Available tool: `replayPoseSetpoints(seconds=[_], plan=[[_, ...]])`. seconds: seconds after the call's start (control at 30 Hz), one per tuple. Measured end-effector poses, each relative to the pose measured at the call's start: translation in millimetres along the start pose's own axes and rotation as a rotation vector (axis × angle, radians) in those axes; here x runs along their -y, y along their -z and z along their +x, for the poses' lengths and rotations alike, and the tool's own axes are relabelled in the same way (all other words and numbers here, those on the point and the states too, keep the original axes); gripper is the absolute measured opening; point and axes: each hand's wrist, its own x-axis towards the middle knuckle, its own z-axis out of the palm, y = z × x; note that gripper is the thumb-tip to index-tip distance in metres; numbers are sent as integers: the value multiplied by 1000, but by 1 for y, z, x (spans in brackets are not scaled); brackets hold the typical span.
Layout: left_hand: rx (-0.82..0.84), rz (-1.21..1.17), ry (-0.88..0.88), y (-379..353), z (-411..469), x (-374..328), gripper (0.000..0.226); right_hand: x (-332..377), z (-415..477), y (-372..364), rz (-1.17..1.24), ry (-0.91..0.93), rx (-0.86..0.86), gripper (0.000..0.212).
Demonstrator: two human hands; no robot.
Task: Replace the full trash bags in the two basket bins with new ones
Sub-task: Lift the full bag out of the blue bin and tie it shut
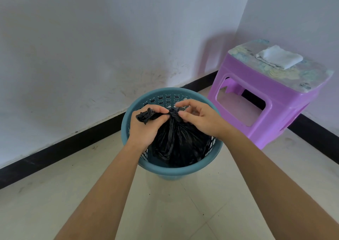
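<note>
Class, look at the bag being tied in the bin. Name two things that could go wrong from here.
1. Both the left hand and right hand pinch the black trash bag at its bunched neck; a hard pull may tear the plastic.
2. The bag sits deep in the teal basket bin against its perforated wall, so it might snag when lifted.

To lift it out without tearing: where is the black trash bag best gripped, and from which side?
Probably take the black trash bag by its gathered neck, from straight above: it narrows there, and the walls of the basket bin surround its body.
</note>
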Motion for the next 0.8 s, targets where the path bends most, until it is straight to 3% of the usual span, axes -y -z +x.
replayPoseSetpoints(seconds=[0.13,0.37,0.43,0.57,0.63,0.7,0.8], plan=[[17,-67,13,2,2,3,12,-5,2,-3,-26,45,133,30],[31,-80,86,2,4,6,13,-1,-1,-7,55,-14,144,8],[37,-168,126,0,3,2,9,0,1,-8,-146,39,50,6],[1,-241,169,-4,4,2,20,-1,5,-12,-922,327,-215,16],[-52,-339,215,-8,4,2,21,0,5,-18,-1186,422,-297,16],[-87,-385,253,-9,3,1,13,-1,3,-20,-1334,381,-274,20],[-74,-336,249,-3,4,4,25,-8,-3,-12,-1402,179,-233,26]])
